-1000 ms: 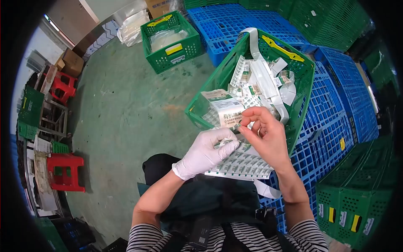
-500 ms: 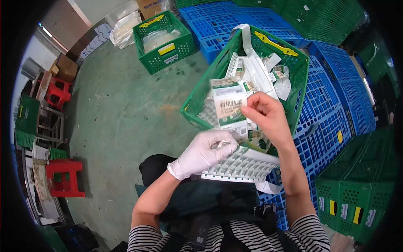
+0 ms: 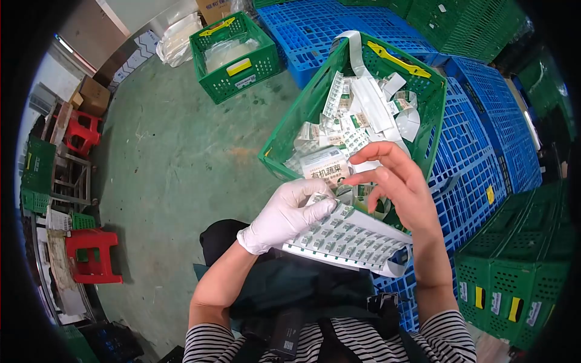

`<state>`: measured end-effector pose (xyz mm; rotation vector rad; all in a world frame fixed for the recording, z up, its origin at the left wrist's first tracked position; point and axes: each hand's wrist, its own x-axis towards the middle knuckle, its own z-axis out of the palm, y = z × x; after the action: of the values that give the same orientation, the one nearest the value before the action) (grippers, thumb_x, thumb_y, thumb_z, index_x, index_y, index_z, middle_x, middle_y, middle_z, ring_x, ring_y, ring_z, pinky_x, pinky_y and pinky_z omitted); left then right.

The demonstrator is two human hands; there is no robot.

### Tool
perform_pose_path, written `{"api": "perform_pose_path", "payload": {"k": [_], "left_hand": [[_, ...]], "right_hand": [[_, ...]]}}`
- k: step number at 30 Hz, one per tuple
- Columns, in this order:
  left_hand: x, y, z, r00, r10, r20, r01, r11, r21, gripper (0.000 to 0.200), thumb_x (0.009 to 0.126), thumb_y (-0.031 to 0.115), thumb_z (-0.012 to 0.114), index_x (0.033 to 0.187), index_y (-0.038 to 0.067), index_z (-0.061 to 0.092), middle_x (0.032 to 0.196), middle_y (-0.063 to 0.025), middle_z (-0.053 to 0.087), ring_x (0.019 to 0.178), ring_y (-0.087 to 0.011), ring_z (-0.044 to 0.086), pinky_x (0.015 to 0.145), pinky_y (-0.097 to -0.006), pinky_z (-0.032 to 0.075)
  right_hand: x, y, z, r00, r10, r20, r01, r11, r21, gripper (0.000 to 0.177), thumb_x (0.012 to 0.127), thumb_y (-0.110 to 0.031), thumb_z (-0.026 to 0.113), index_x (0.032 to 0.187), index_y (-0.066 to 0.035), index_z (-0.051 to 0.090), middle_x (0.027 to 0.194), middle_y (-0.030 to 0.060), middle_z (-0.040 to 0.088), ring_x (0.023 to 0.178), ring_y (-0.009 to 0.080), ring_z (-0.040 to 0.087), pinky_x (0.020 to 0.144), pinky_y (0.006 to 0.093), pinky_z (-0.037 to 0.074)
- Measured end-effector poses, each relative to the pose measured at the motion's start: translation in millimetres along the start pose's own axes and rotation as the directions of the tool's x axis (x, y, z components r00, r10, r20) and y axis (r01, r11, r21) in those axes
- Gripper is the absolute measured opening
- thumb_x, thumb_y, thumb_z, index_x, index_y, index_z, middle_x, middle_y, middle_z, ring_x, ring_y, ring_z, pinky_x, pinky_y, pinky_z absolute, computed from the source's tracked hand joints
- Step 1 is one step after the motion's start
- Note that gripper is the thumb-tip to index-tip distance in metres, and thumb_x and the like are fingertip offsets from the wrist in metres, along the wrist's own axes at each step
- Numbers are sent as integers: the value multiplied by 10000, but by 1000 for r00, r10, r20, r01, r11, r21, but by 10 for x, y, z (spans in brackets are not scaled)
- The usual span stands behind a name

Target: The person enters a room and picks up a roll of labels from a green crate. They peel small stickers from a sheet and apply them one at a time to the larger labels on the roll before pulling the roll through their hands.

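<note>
My left hand (image 3: 290, 215), in a white glove, is closed on a sheet of small stickers (image 3: 354, 237), thumb on top. The sheet has rows of tiny green-and-white stickers and hangs over my lap at the crate's near edge. My bare right hand (image 3: 396, 181) is above the crate, its fingers curved and apart. Just beyond its fingertips is a beige-and-white printed label (image 3: 324, 172) with large Chinese characters, its lower part hidden behind my gloved hand. The green crate (image 3: 290, 124) holds a loose heap of label strips (image 3: 369, 106) and backing paper.
Blue plastic pallets (image 3: 463, 139) lie under and behind the crate. Another green crate (image 3: 221, 88) with clear plastic bags stands on the floor further back. Stacked green crates (image 3: 508, 278) are at right. Red stools (image 3: 94, 257) stand along the left side.
The printed label has dropped lower and tilted toward the crate. My right hand's pinch on it has opened, and the hand has shifted slightly down and right. My left hand keeps the sticker sheet.
</note>
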<state>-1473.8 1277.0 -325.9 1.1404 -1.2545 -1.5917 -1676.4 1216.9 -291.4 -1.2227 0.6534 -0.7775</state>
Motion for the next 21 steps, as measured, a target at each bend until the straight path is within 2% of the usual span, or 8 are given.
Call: {"api": "perform_pose_path", "payload": {"k": [2, 4, 6, 8, 12, 18, 20, 21], "left_hand": [[5, -29, -16, 999, 43, 9, -43, 999, 23, 195, 817, 205, 660, 815, 26, 583, 783, 23, 548, 714, -49, 464, 643, -211, 396], [-19, 9, -12, 998, -70, 4, 70, 998, 1, 204, 810, 217, 668, 819, 31, 584, 786, 25, 550, 715, -47, 465, 638, -210, 397], [-14, -45, -7, 999, -29, -18, 29, 1000, -8, 208, 805, 224, 674, 823, 36, 588, 778, 31, 548, 707, -41, 460, 630, -208, 394], [-8, -42, 14, 998, 55, -6, -55, 998, -38, 187, 862, 221, 605, 784, 61, 549, 664, 70, 439, 597, -18, 359, 518, -186, 304], [-9, -10, 11, 997, 69, 30, -69, 997, 17, 177, 867, 208, 595, 785, 57, 549, 666, 71, 439, 600, -13, 366, 517, -183, 305], [-26, 25, 39, 994, -85, -69, 84, 996, -15, 191, 833, 210, 643, 815, 25, 598, 731, 37, 531, 661, -29, 443, 598, -194, 379], [-12, -26, 45, 998, 32, -58, -30, 999, 22, 187, 832, 202, 643, 808, 21, 599, 731, 38, 533, 653, -28, 438, 587, -191, 374], [-9, -53, 53, 994, 79, -73, -75, 996, 57, 186, 829, 196, 647, 806, 18, 599, 734, 38, 538, 648, -29, 438, 575, -191, 370]], "right_hand": [[5, 31, 50, 998, -56, -16, 54, 993, -100, 336, 878, -212, 472, 1121, 17, 449, 1101, 129, 514, 931, 226, 614, 483, 204, 469], [3, 35, 70, 998, -55, -29, 52, 993, -104, 312, 868, -161, 471, 1120, 22, 448, 1101, 127, 514, 934, 220, 613, 492, 202, 480], [4, 60, 66, 997, -71, -2, 71, 993, -95, 262, 889, -101, 489, 1116, 20, 437, 1071, 95, 502, 955, 171, 602, 533, 220, 489], [-5, 80, 79, 997, -77, -5, 76, 993, -88, 269, 888, -100, 494, 1124, 14, 433, 1076, 95, 503, 955, 167, 601, 543, 216, 486], [-51, 108, 129, 996, -93, 5, 92, 983, -159, 294, 882, -109, 514, 1144, -10, 427, 1118, 107, 506, 956, 151, 596, 566, 204, 468], [-28, 156, 67, 989, -133, 62, 146, 942, -301, 394, 849, -138, 566, 1197, -18, 425, 1153, 105, 536, 983, 176, 584, 642, 242, 469], [4, 151, 26, 954, -288, 88, 281, 747, -603, 420, 819, -167, 604, 1184, -26, 453, 1129, 100, 538, 959, 169, 589, 634, 244, 461], [17, 159, 10, 954, -288, 86, 280, 748, -602, 420, 819, -167, 604, 1184, -26, 453, 1129, 100, 538, 959, 169, 589, 634, 244, 461]]}}
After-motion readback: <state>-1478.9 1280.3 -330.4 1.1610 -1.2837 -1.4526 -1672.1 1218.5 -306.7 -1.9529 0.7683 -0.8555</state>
